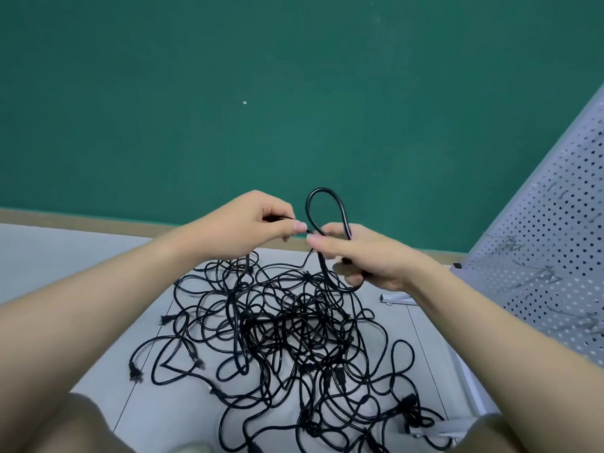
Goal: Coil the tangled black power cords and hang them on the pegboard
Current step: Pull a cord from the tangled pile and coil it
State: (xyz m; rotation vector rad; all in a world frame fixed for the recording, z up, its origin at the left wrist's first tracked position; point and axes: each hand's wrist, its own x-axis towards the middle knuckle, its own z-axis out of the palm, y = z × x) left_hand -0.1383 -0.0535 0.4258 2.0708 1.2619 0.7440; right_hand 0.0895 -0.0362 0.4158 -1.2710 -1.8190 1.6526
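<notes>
**Two hands work a loop of black cord above the tangle**

Both hands are raised over a big heap of tangled black power cords (294, 331) spread on the pale grey floor (65, 256). The left hand (255, 223) has its fingers curled, thumb and forefinger pinching a short stretch of cord just beside the right hand. The right hand (362, 256) grips the same cord, its fingers wrapped round it, and a narrow loop (327, 207) stands upright out of the top of that hand against the green wall (294, 76). From under the right hand the cord drops and curves down into the heap.

The heap lies in the middle of the floor, a little way out from the wall's tan baseboard (98, 220), with its densest knot at the centre. Loose strands and several plug ends stray out toward the near-left and the near-right of it. Thin seams run across the floor on either side of the heap.

At the right stands a white pegboard (549, 256), leaning across the view, with several bare metal hooks (542, 273) sticking out of its holes. No cord hangs on it. I can read no brand, label or writing anywhere on the cords, the plugs or the board
</notes>
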